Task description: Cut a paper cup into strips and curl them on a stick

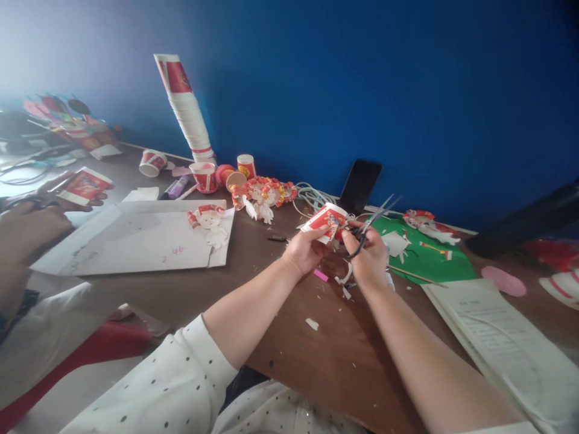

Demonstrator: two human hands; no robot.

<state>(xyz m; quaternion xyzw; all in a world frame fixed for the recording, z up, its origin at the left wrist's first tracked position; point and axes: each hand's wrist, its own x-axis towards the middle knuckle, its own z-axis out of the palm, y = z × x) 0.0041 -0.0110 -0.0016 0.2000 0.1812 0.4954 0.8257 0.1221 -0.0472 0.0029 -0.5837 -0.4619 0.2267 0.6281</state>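
My left hand (306, 250) is closed on a red and white paper cup (329, 219), thumb on its printed side, held above the table. In my right hand (368, 256) is a pair of scissors (362, 234) with dark handles. Their blades stand apart and point up and away to the right, clear of the cup. My right fingertips are close to the cup's right side; whether they touch it I cannot tell. Below my hands lie white paper scraps (346, 280) and a small pink piece (321, 275).
A tall cup stack (187, 114) leans near the blue wall. Red and white paper cutouts (265, 196), a phone (360, 185), a green sheet (423, 253) and a booklet (502, 331) lie around. At left, a co-worker's hands (34, 220) hold scissors and a cut cup piece (85, 185) by a white board (149, 241).
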